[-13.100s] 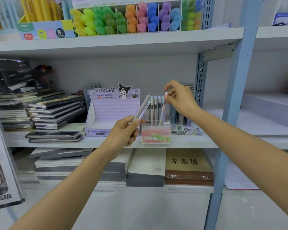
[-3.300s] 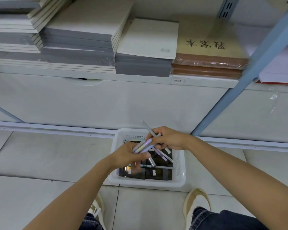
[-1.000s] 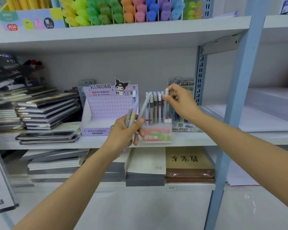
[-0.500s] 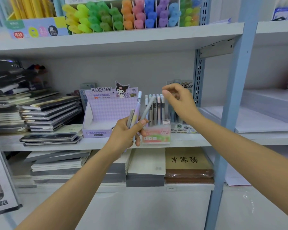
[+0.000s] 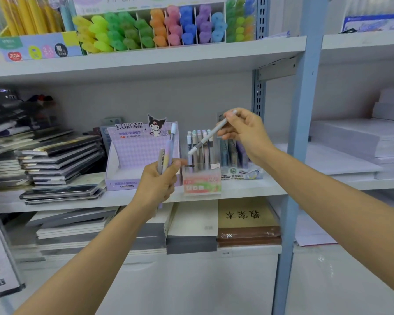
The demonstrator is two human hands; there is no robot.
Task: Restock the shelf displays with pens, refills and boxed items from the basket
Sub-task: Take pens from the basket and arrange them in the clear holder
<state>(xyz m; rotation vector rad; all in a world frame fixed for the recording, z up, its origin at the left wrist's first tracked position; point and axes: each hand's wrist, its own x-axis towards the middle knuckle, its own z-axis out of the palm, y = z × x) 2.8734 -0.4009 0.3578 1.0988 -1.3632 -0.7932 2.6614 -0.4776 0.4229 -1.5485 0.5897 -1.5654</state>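
Head view faces a white shelf (image 5: 241, 190) of smooth painted board, carried by a pale blue metal post (image 5: 305, 110). The right hand (image 5: 246, 133) pinches a slim pen (image 5: 206, 138) near its upper end between thumb and curled fingertips. This pen is a thin round stick, white with a grey grip, and it tilts so that its lower end points down and to the left of those fingers.

Just under that end stands a clear plastic holder (image 5: 201, 185) with a pink and green label, from which a row of upright pens (image 5: 206, 155) in pastel shades rises. The tilted pen crosses in front of them; whether it touches them cannot be told.

The left hand (image 5: 156, 185), below and left of the right fingers, is curled round a small bunch of pens (image 5: 167, 155). The tallest is lilac fading to yellow with a pale cap, and a grey one lies beside it.

Behind the left fingers is a purple checked cardboard display box (image 5: 141, 153) marked KUROMI, partly hidden by the hand. Behind the right fingers, a second pen display (image 5: 233, 153) is partly covered by the wrist.

Far left of both hands lie stacked dark glossy notebooks (image 5: 59, 160). Above the fingers, rounded highlighters (image 5: 159, 28) in bright colours fill a divided rack. Below the hands lie flat grey-edged pads (image 5: 191, 226) and brown wrapped books (image 5: 248, 235). Right of the post are white paper stacks (image 5: 350, 142).
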